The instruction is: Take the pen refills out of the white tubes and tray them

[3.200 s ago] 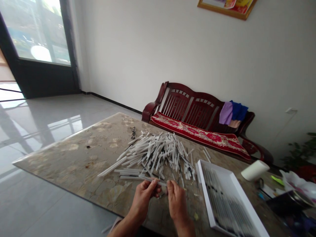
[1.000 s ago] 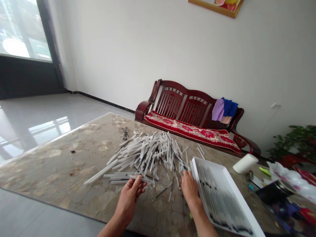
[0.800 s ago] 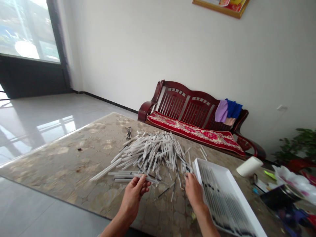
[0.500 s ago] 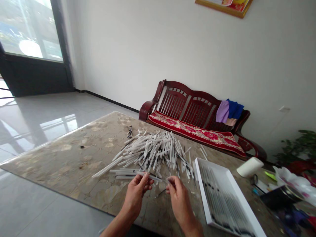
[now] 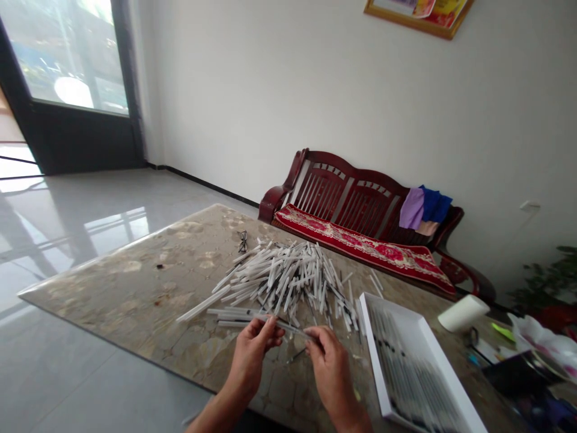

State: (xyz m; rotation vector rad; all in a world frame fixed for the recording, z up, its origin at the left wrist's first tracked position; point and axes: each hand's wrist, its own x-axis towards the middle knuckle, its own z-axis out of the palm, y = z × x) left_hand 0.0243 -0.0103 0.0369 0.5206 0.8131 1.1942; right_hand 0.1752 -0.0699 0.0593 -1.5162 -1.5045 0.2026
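Observation:
In front of me, my left hand [image 5: 255, 344] pinches a slim, dark-and-clear stick [image 5: 291, 326] between thumb and fingers. My right hand [image 5: 328, 355] is closed on the stick's other end, so it spans the gap between both hands. Whether it is a pen refill or a thin brush is too small to tell. Just beyond lies a loose pile of whitish, straw-like tubes [image 5: 288, 270], some with dark parts. To the right of my right hand, a white box [image 5: 376, 373] holds similar slim sticks laid side by side.
Everything lies on a brown patterned table [image 5: 180, 294]. On its right are a white roll [image 5: 463, 314], a black cup [image 5: 518, 371] and a pale petal-shaped dish [image 5: 536, 340]. Glasses [image 5: 242, 242] lie behind the pile. A red wooden bench [image 5: 356, 192] stands beyond.
The view has shifted slightly, so the scene sits a little further right. Both hands stay closed on the stick, with its right end now nearer my right fingers.

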